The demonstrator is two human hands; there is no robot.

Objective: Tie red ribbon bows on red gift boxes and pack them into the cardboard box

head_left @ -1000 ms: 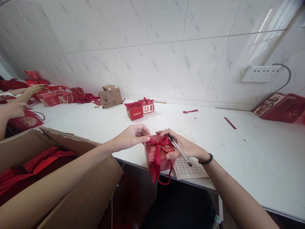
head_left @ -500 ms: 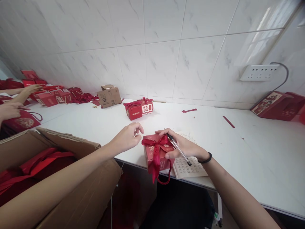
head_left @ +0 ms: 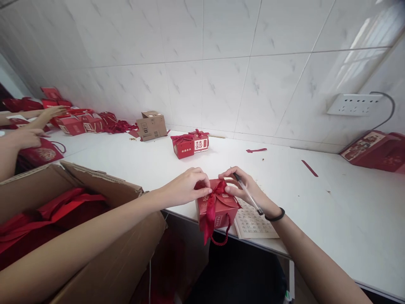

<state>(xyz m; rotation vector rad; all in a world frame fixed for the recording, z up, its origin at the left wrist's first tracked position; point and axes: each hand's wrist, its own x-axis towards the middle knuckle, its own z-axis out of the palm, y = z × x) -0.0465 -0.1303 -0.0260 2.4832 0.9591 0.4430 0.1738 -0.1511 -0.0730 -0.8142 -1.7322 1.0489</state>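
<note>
A red gift box [head_left: 227, 207] sits at the table's front edge, its twisted cord handle hanging over the edge. Across its top is a dark red satin ribbon [head_left: 210, 217] tied in a bow, one tail draping down the front. My left hand [head_left: 187, 185] pinches the bow's left loop between thumb and fingers. On the other side, my right hand [head_left: 249, 188] rests over the box, its thumb against the right loop. A clear pen [head_left: 248, 192] with a black cap is tucked in that hand's fingers. Partly under the box and right hand lies a handwritten sheet [head_left: 256, 224].
Two small red boxes [head_left: 184, 148] stand behind. A small brown carton [head_left: 152, 128] is farther left. A large cardboard box [head_left: 117, 249] with red bags stands left. Other people's hands [head_left: 23, 141] work among red boxes at far left. Ribbon scraps [head_left: 309, 168] lie right.
My left hand has moved right onto the bow and now pinches its left loop. My right fingers have shifted to the bow's right side. The view has turned slightly left.
</note>
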